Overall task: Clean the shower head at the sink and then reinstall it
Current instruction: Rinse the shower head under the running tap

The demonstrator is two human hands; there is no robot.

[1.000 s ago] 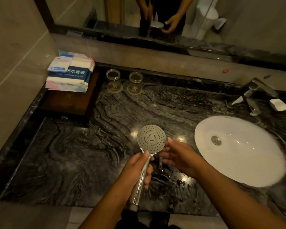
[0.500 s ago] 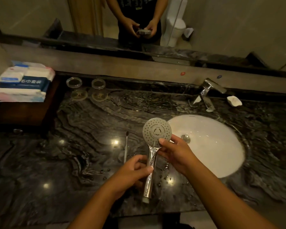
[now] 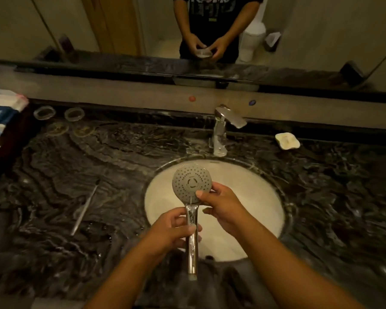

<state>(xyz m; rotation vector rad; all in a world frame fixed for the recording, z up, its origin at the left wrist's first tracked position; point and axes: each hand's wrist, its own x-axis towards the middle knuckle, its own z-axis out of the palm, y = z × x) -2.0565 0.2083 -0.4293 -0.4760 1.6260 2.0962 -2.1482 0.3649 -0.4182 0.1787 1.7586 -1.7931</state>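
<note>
Pre-rinse: shower head [image 3: 192,182] over sink [image 3: 254,197]; left hand [image 3: 172,230] grips it low, right hand [image 3: 221,204] pinches its rim. Next: open faucet [image 3: 221,130], 12 o'clock, apparently off.

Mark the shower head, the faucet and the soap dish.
shower head [image 3: 191,182]: head view, centre of the spray face.
faucet [image 3: 219,132]: head view, upright chrome body.
soap dish [image 3: 287,141]: head view, middle of the white dish.

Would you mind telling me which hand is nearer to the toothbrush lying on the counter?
Left. The left hand, gripping the shower head by its handle, is to the right of the toothbrush; the right hand, pinching the spray face's edge, is farther right.
</note>
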